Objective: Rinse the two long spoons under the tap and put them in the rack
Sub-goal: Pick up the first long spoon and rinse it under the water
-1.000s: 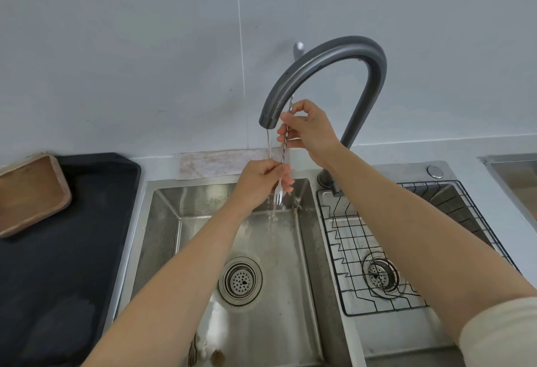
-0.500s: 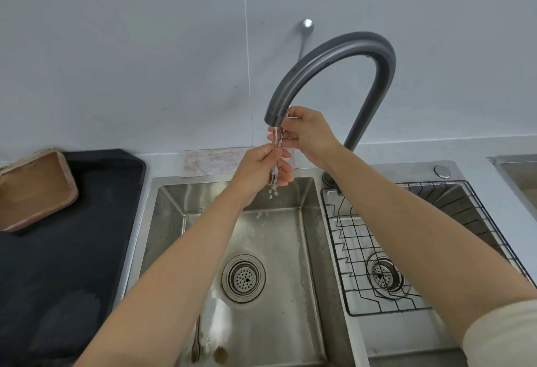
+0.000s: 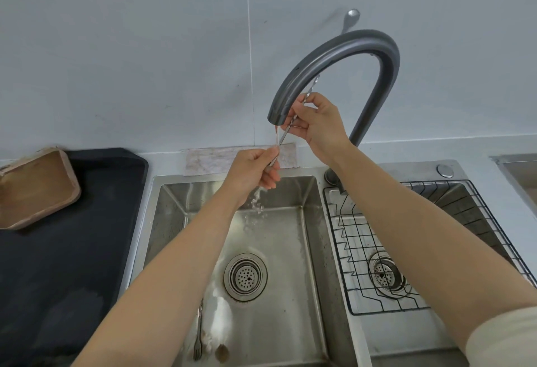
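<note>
A long thin metal spoon [image 3: 284,137] slants under the spout of the dark grey tap [image 3: 343,49], in the running water. My right hand [image 3: 318,122] pinches its upper handle, whose twisted end pokes up behind the spout. My left hand [image 3: 255,172] is closed on its lower end, and water splashes off my fingers into the left basin [image 3: 290,265]. A second long utensil [image 3: 198,334] with a forked tip lies on the basin floor near the front. The black wire rack [image 3: 363,250] sits in the right basin.
A black mat [image 3: 58,250] lies left of the sink with a wooden tray [image 3: 35,189] on its far corner. A brown scrap [image 3: 222,352] lies by the utensil. A cloth [image 3: 215,160] is on the ledge behind the left basin. Another steel edge [image 3: 520,174] shows far right.
The spoon has tilted from upright to slanted. My right hand rose a little and my left hand slid down and left along it. The view shifted slightly.
</note>
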Action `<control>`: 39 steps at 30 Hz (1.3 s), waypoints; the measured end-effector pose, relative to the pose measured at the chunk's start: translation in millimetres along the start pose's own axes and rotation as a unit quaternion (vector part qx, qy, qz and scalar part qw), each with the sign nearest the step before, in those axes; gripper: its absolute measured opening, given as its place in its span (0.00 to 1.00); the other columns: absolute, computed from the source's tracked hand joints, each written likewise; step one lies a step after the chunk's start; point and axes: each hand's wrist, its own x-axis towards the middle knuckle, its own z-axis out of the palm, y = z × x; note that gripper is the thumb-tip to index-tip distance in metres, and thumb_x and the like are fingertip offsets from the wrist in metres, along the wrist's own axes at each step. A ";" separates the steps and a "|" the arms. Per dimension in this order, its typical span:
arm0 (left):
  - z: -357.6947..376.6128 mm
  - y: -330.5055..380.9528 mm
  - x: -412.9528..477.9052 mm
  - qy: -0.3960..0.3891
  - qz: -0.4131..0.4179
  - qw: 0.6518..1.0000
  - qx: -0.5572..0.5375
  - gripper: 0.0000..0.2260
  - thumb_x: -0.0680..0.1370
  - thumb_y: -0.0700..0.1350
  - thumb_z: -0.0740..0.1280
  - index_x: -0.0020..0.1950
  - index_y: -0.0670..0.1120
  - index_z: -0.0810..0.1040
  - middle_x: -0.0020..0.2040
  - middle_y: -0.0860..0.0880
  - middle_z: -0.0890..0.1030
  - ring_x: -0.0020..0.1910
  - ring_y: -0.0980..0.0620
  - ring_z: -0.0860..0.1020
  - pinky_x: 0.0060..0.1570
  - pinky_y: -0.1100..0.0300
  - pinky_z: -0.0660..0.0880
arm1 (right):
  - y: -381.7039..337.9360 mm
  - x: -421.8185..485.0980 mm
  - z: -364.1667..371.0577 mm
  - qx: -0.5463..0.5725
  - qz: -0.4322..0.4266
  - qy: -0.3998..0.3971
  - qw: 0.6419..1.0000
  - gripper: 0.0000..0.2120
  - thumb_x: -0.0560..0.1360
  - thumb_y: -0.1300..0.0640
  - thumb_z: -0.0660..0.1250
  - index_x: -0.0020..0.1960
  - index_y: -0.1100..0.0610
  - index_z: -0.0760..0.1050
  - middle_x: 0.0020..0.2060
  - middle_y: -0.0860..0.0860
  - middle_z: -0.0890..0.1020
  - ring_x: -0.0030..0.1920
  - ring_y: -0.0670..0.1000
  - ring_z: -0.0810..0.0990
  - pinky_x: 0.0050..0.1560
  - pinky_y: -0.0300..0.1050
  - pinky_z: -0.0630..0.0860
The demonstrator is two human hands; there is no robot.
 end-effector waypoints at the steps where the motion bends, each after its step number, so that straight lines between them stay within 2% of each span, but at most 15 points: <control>1: 1.2 -0.6 1.0 0.011 -0.003 1.000 0.005 0.17 0.76 0.51 0.62 0.30 0.44 0.76 0.19 0.52 0.77 0.17 0.57 0.73 0.20 0.69 0.71 | -0.9 0.2 -0.8 0.000 0.000 0.001 1.000 0.09 0.78 0.66 0.59 0.41 0.56 0.72 0.26 0.46 0.83 0.29 0.45 0.82 0.40 0.41 0.82; 4: 6.3 -2.6 2.8 0.002 -0.014 1.000 -0.006 0.17 0.77 0.51 0.61 0.32 0.44 0.77 0.19 0.52 0.78 0.18 0.58 0.74 0.21 0.69 0.72 | -3.0 0.1 -4.0 -0.005 0.003 0.005 1.000 0.09 0.78 0.66 0.58 0.42 0.56 0.73 0.25 0.46 0.83 0.29 0.45 0.82 0.40 0.40 0.82; 9: 7.9 -8.4 3.2 -0.057 -0.046 0.989 -0.131 0.11 0.78 0.44 0.59 0.41 0.43 0.79 0.26 0.51 0.82 0.26 0.56 0.80 0.29 0.66 0.78 | -4.4 1.4 -10.7 -0.005 0.005 0.016 1.000 0.10 0.79 0.65 0.56 0.44 0.57 0.74 0.27 0.48 0.84 0.31 0.46 0.84 0.40 0.40 0.82; 14: 2.7 -10.1 1.8 -0.085 -0.070 0.976 -0.190 0.08 0.77 0.39 0.61 0.40 0.41 0.78 0.26 0.50 0.82 0.25 0.57 0.79 0.28 0.67 0.78 | 0.8 -3.9 -9.4 0.030 0.020 -0.004 0.999 0.13 0.80 0.65 0.51 0.46 0.57 0.72 0.28 0.48 0.84 0.32 0.46 0.84 0.41 0.39 0.82; 17: 1.2 -10.6 0.8 -0.081 -0.062 0.980 -0.168 0.06 0.74 0.36 0.64 0.39 0.42 0.77 0.26 0.50 0.82 0.26 0.56 0.80 0.28 0.67 0.78 | 4.1 -7.5 -7.8 0.047 0.030 -0.008 0.998 0.13 0.81 0.65 0.49 0.48 0.58 0.71 0.28 0.49 0.84 0.32 0.46 0.83 0.41 0.39 0.82; 21: -0.7 -12.4 0.2 -0.073 -0.054 0.985 -0.149 0.07 0.72 0.31 0.65 0.42 0.42 0.76 0.29 0.49 0.84 0.30 0.53 0.83 0.30 0.65 0.79 | 6.0 -11.1 -3.5 0.034 0.039 -0.009 0.999 0.11 0.81 0.65 0.48 0.55 0.60 0.69 0.34 0.52 0.81 0.32 0.46 0.83 0.40 0.38 0.81; 25: -7.7 -14.4 -2.8 -0.069 -0.030 0.993 -0.088 0.04 0.72 0.36 0.67 0.43 0.44 0.79 0.29 0.51 0.84 0.30 0.54 0.83 0.32 0.65 0.79 | 9.1 -16.5 4.9 0.016 0.042 -0.029 0.999 0.13 0.81 0.65 0.48 0.48 0.56 0.70 0.39 0.56 0.79 0.37 0.50 0.83 0.43 0.40 0.81; 30: -22.2 -20.5 -14.2 -0.047 -0.022 0.999 -0.004 0.06 0.73 0.43 0.67 0.38 0.47 0.81 0.26 0.52 0.83 0.26 0.56 0.80 0.29 0.66 0.79 | 22.2 -26.6 19.4 0.018 0.074 -0.058 0.995 0.12 0.81 0.63 0.48 0.47 0.57 0.69 0.39 0.55 0.79 0.32 0.45 0.84 0.40 0.38 0.81; 34: -30.6 -36.3 -31.6 -0.049 -0.041 0.998 0.018 0.05 0.72 0.41 0.68 0.37 0.45 0.80 0.26 0.51 0.83 0.27 0.54 0.82 0.31 0.65 0.80 | 38.3 -37.4 30.2 0.008 0.118 -0.075 0.990 0.13 0.81 0.62 0.49 0.45 0.57 0.70 0.38 0.55 0.79 0.31 0.45 0.83 0.37 0.39 0.81; 39: -30.0 -57.1 -55.1 -0.072 -0.072 0.995 0.013 0.06 0.71 0.34 0.68 0.36 0.42 0.78 0.25 0.52 0.82 0.27 0.56 0.82 0.30 0.67 0.79 | 61.1 -51.8 38.1 -0.029 0.164 -0.052 0.985 0.13 0.81 0.62 0.51 0.43 0.58 0.71 0.35 0.56 0.79 0.27 0.46 0.82 0.36 0.41 0.81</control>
